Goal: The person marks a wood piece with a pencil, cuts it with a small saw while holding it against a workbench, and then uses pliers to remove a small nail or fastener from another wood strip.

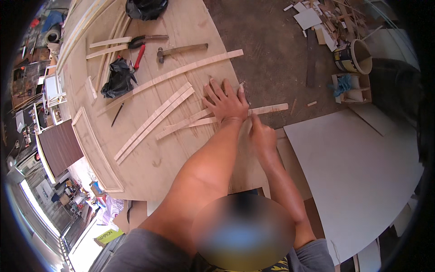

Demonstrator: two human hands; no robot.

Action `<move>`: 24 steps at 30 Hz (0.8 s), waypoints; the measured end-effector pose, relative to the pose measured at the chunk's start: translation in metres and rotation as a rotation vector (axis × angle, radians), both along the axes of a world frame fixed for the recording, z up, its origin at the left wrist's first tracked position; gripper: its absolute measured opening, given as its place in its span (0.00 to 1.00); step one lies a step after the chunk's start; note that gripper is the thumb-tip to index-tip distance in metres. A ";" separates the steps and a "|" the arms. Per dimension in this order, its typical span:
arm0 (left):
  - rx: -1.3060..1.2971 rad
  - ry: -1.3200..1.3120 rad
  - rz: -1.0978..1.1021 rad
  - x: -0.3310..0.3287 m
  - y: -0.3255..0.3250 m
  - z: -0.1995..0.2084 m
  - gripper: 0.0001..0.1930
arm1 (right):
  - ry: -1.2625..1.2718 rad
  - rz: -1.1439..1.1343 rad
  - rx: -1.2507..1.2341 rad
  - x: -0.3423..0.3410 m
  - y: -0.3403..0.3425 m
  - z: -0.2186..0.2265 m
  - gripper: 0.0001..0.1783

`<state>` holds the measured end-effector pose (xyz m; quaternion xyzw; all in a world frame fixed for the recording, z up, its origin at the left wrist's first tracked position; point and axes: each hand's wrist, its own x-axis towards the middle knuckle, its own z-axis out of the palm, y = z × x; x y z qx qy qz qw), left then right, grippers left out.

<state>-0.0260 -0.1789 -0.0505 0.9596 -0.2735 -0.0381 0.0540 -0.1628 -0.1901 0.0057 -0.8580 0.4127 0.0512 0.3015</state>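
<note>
My left hand [228, 103] lies palm down with its fingers spread, pressing on pale wooden strips near the right edge of the plywood tabletop [181, 158]. Under it, one strip [272, 109] sticks out past the table edge. Another short strip [183, 124] runs out to the left of the hand, crossing it at a slant. Close to the overhanging strip, my right hand [263, 138] is closed, its fingers curled; whatever it may hold is hidden. Left of my hands lies a pair of strips [154, 122] side by side, and beyond them one long strip [181, 70].
A hammer [183, 51], red-handled pliers [139, 56], a dark pencil-like stick [117, 114] and a black plastic bag [118, 78] lie farther left. A framed panel [97, 149] rests at the left edge. Right are a large white board [358, 177], a bucket [353, 56] and wood scraps [333, 22].
</note>
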 end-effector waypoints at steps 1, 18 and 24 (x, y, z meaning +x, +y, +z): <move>-0.014 -0.039 -0.010 0.001 0.001 -0.002 0.32 | 0.047 0.017 0.034 -0.003 0.002 0.005 0.25; -0.030 -0.065 -0.019 0.000 0.002 -0.003 0.32 | -0.009 0.032 0.015 -0.015 0.012 0.004 0.31; -0.026 -0.035 -0.015 0.001 -0.001 -0.003 0.33 | 0.007 0.032 0.022 -0.004 -0.002 0.003 0.28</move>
